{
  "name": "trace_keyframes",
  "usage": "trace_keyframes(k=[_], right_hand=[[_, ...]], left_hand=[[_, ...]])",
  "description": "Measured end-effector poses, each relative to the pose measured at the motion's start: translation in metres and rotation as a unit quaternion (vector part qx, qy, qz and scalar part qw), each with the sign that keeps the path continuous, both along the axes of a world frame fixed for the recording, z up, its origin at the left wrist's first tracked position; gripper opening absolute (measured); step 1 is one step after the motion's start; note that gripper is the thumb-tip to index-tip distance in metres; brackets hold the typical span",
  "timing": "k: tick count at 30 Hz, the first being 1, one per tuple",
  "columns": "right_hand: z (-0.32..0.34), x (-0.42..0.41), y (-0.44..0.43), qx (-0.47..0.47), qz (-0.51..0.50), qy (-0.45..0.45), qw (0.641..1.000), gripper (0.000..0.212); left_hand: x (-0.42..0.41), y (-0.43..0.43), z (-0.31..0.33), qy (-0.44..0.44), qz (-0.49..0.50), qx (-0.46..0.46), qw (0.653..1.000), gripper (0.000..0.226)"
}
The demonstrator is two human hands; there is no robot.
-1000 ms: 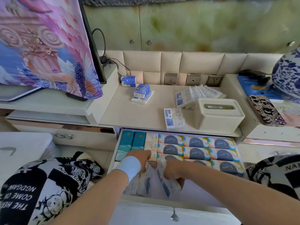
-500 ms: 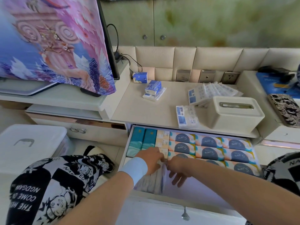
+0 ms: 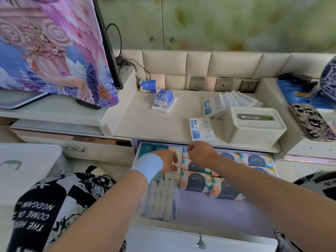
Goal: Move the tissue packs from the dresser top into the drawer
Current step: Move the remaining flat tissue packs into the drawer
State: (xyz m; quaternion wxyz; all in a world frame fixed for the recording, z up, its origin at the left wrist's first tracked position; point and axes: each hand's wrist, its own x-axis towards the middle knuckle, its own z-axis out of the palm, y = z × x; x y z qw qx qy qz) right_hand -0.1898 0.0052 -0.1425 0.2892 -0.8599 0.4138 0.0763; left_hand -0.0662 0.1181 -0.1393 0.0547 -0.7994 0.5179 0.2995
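Now: both hands over the open drawer

Below the dresser top (image 3: 154,128) we see the drawer (image 3: 181,227) pulled out, with both hands above it. The left hand (image 3: 166,160), in a pale blue wristband (image 3: 150,166), rests on small cream packs (image 3: 175,151) near the drawer's back left. Its fingers (image 3: 175,160) lie close together on them, but blur keeps us from telling whether they grip or only press. The right hand (image 3: 201,155) hovers just beside it, under the dresser's front edge, fingers curled toward the palm; we make out nothing in them.

Inside the drawer, orange packs (image 3: 196,179) fill the right and back, several hidden under the right forearm. Teal packs (image 3: 147,149) at the back left are half covered by the left wrist. White packs (image 3: 160,197) stand on edge at the front left, too smeared for us to count.

On the top, a flat pack (image 3: 201,129) lies just beside the tissue box (image 3: 254,128). A fan of packs (image 3: 231,100) leans behind that box, which hides their lower ends. Farther left a blue pack (image 3: 162,96) sits on a thin pack (image 3: 161,108), and a second blue pack (image 3: 148,86) stands by the back wall.

At the right a vase (image 3: 329,79) is cut off by the frame edge, near a phone (image 3: 312,122). A cloth (image 3: 54,42) over the screen at the left runs out of view.
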Motion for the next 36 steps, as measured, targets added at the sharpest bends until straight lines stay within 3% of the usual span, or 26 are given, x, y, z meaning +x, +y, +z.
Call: trace_keyframes(k=[3,9,14,17,19,22,24,27,33,36], right_hand=[[0.017,-0.004,-0.034,-0.05,-0.08,-0.066,0.993,0.03],[0.006,0.003,-0.07,-0.039,-0.135,-0.036,0.989,0.05],[-0.005,0.011,-0.08,0.075,-0.23,-0.116,0.963,0.05],[-0.005,0.016,-0.085,0.159,-0.318,-0.189,0.915,0.027],[-0.002,0.016,-0.082,0.247,-0.334,-0.191,0.889,0.012],[0.0,0.015,-0.075,0.329,-0.311,-0.186,0.872,0.016],[0.0,0.013,-0.071,0.325,-0.291,-0.185,0.881,0.024],[0.001,0.001,-0.063,0.284,-0.234,-0.134,0.92,0.019],[0.002,-0.023,-0.023,0.26,-0.104,-0.023,0.96,0.03],[0.004,-0.031,0.002,0.25,-0.062,0.024,0.966,0.03]], left_hand=[[0.012,-0.027,0.019,0.027,0.07,-0.105,0.992,0.036],[0.001,-0.072,0.016,0.11,0.129,-0.22,0.961,0.045],[-0.003,-0.093,-0.004,0.177,0.161,-0.203,0.95,0.051],[0.0,-0.101,-0.015,0.201,0.2,-0.212,0.935,0.053],[0.001,-0.103,-0.018,0.224,0.234,-0.228,0.918,0.059],[0.0,-0.101,-0.019,0.237,0.226,-0.203,0.923,0.07],[-0.002,-0.096,-0.019,0.206,0.188,-0.162,0.947,0.066],[-0.004,-0.084,-0.018,0.177,0.146,-0.121,0.966,0.055],[-0.007,-0.051,-0.013,0.072,0.056,-0.104,0.99,0.021],[-0.013,-0.028,-0.014,0.028,0.026,-0.054,0.998,0.029]])
